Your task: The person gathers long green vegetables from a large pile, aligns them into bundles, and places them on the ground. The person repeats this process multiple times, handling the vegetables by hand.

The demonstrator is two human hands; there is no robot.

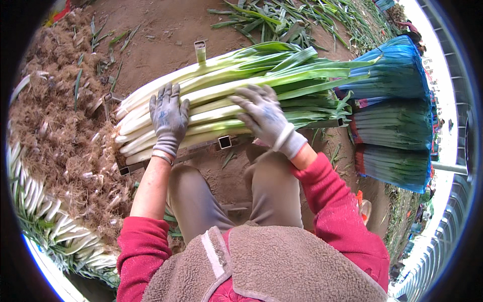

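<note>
A broad bundle of trimmed leeks or large green onions [211,92] lies across a low metal frame [225,142] in front of me, white ends to the left and green leaves to the right. My left hand [168,117], in a grey work glove, lies on the white stalks near their cut ends, fingers spread a little. Over the middle of the bundle, where white turns green, rests my gloved right hand [264,115], its fingers spread and slightly bent. Neither hand is closed around a stalk. A square metal post [200,52] rises at the bundle's far side.
Cut-off roots [71,124] form a big heap on the left, beside untrimmed-looking stalks [56,222] in a row. Packed bundles in blue wrapping [396,113] stand stacked at the right. Loose green leaves [271,19] litter the dirt floor [162,30] beyond the frame.
</note>
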